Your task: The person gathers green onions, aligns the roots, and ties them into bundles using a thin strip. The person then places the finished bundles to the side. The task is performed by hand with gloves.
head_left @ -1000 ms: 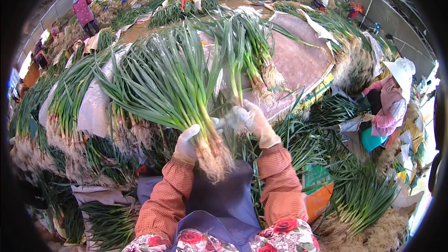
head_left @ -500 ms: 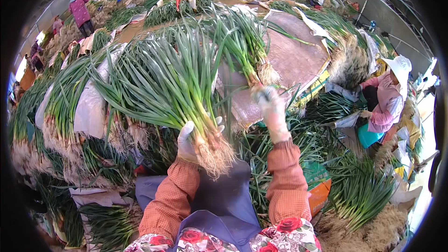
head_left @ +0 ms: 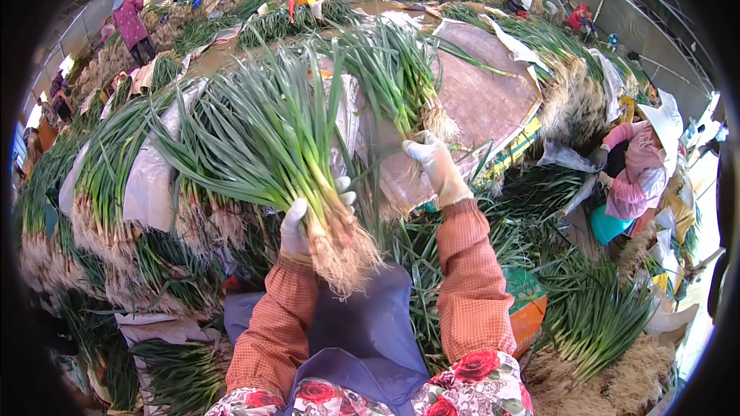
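The pinkish sheet (head_left: 497, 104) is leaving room to pass across its middle. A smaller onion bunch (head_left: 402, 81) is obstructing its left side, a larger bunch (head_left: 289, 135) is spreading farther left, and rooted onions (head_left: 572, 100) are crowding its right edge.

Left hand (head_left: 294, 236) partly behind onions (head_left: 289, 142)

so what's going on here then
A person's left hand holds a bunch of green onions, roots hanging toward the body above a dark blue apron. The right hand is at the stem ends of more onions on the pinkish sheet; whether it grips any is hard to tell. A row of onions lies to the left, roots outward. Another person in a pale hat is off to the right.
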### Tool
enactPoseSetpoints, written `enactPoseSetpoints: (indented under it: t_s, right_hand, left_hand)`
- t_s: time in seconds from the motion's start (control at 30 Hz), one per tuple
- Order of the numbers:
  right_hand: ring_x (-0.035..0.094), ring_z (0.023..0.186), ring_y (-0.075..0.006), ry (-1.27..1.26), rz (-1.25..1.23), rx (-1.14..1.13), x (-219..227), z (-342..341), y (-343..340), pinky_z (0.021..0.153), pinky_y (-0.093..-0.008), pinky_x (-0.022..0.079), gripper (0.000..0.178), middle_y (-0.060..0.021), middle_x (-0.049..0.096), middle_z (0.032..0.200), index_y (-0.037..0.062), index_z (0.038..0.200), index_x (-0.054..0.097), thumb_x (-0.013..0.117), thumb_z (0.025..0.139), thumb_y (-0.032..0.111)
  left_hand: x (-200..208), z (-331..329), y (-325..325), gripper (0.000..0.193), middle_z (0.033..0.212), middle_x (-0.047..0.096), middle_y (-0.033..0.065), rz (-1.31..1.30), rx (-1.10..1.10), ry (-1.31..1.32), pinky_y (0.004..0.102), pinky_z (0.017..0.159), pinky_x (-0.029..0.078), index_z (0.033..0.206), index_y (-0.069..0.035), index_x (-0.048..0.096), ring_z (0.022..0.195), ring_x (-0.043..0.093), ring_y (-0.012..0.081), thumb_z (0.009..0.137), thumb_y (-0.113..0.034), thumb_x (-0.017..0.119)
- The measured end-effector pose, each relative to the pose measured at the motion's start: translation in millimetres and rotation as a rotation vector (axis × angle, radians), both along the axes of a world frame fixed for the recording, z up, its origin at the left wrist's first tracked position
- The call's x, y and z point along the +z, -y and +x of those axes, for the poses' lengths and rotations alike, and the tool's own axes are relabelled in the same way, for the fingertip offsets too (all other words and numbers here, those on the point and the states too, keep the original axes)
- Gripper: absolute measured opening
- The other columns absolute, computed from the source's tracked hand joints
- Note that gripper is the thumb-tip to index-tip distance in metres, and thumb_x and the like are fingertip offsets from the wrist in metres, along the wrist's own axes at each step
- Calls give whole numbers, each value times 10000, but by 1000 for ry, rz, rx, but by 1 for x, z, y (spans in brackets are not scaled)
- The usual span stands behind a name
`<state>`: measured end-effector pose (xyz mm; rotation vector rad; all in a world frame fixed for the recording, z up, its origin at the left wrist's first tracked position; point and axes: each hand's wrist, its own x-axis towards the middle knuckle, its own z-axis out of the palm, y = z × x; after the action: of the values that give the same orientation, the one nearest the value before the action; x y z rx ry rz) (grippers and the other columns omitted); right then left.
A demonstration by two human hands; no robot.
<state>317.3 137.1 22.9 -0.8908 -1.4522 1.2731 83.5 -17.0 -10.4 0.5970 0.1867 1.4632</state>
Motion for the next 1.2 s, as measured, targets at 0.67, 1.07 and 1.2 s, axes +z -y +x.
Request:
enactPoseSetpoints:
  t_s: [0.67, 1.07, 1.2]
  right_hand:
    - [670, 865, -359, 1200, 528, 286, 38, -49, 11, 755, -437, 527, 256, -175, 681, 888, 58, 1001, 588, 636, 846, 255]
    - [597, 587, -112, 69, -75, -213, 19, -25, 18, 554, -246, 519, 30, -58, 660, 792, 40, 966, 561, 572, 939, 33]
    - [657, 892, -189, 52, 8, 257, -8, -24, 66, 802, -318, 536, 171, -130, 672, 1022, 14, 1066, 590, 625, 913, 79]
  left_hand:
    - [-38, 11, -14, 529, 1020, 653, 205, -268, -38, -177, 494, 630, 603, 1268, 56, 513, 836, 679, 348, 880, -292, 601]
    - [-29, 16, 7, 559, 931, 652, 290, -181, -33, -180, 478, 643, 597, 1246, 64, 515, 688, 679, 386, 861, -329, 612]
    - [-27, 12, 7, 543, 943, 655, 275, -157, -107, -173, 480, 663, 601, 1253, 35, 514, 758, 686, 379, 862, -330, 611]
